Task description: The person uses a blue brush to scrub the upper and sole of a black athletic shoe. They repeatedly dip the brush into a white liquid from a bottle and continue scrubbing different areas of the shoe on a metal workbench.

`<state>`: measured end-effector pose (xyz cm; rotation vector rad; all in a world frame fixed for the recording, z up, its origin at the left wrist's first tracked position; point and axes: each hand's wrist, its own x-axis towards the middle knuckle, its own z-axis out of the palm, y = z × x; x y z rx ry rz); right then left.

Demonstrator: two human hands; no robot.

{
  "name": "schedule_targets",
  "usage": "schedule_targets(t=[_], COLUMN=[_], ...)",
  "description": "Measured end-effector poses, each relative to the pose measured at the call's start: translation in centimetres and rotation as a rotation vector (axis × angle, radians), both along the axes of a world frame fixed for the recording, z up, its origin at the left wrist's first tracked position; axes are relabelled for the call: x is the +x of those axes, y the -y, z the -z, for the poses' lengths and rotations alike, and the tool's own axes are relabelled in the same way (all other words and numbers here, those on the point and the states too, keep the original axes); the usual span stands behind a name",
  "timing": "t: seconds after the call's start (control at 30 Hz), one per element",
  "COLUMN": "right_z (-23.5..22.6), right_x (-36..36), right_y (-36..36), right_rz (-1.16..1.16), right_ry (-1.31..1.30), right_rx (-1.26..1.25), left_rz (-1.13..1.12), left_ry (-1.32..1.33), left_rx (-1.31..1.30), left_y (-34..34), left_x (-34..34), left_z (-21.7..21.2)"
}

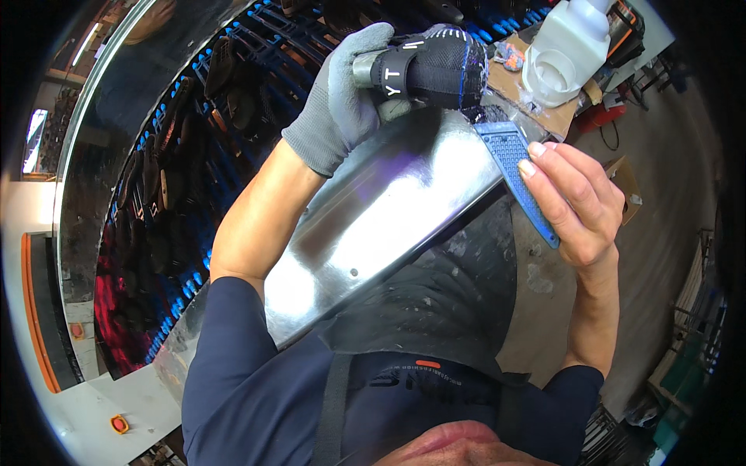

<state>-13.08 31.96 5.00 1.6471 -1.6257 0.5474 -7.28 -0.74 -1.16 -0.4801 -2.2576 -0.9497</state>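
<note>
My left hand (346, 101), in a grey work glove, is closed around the collar end of a black shoe upper (447, 74). The upper has white markings and a blue line around its edge; a grey, metallic-looking end pokes out at the collar beside my glove. My bare right hand (579, 198) pinches a flat blue piece (509, 155) with a grid-textured face. That piece slants down from just below the toe end of the upper. Whether the two touch, I cannot tell. Part of the blue piece is hidden behind my fingers.
A shiny metal plate (388, 202) lies beneath my hands. To the left, a rack with blue pegs (186, 287) carries many dark shoe parts. A white plastic jug (567, 50) stands on cardboard (556, 120) at the far right. A red-and-yellow button (119, 424) sits lower left.
</note>
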Motion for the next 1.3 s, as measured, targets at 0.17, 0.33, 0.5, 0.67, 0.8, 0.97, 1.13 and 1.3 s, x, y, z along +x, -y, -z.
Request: schedule_targets(t=[0.17, 0.33, 0.5, 0.67, 0.8, 0.97, 1.13, 1.3], right_z=[-0.8, -0.5, -0.1, 3.2, 9.0, 9.5, 11.9, 10.8], right_x=[0.3, 1.1, 1.3, 2.4, 4.6, 2.5, -0.5, 9.5], right_y=[-0.3, -1.0, -1.3, -0.8, 1.7, 3.8, 8.0, 7.7], right_rz=[-0.059, -0.027, -0.115, -0.264, -0.291, -0.203, 0.139, -0.131], right_ry=[0.176, 0.369, 0.597, 1.488, 1.618, 1.795, 0.941, 0.595], right_rx=[-0.019, -0.065, -0.103, -0.498, -0.549, -0.61, -0.692, -0.388], left_rz=[-0.076, -0.042, -0.045, 0.152, 0.642, 0.518, 0.739, 0.885], left_ry=[-0.006, -0.04, -0.032, 0.291, 0.416, 0.612, 0.616, 0.453], left_rx=[-0.065, -0.069, -0.039, 0.632, 1.371, 2.083, 2.189, 2.214], left_y=[-0.2, -0.5, -0.7, -1.8, -2.5, -5.8, -4.8, -2.9], left_x=[0.8, 0.1, 1.3, 3.4, 4.8, 7.8, 9.9, 11.5], left_z=[-0.7, 0.3, -0.3, 0.8, 5.8, 6.9, 9.9, 11.4])
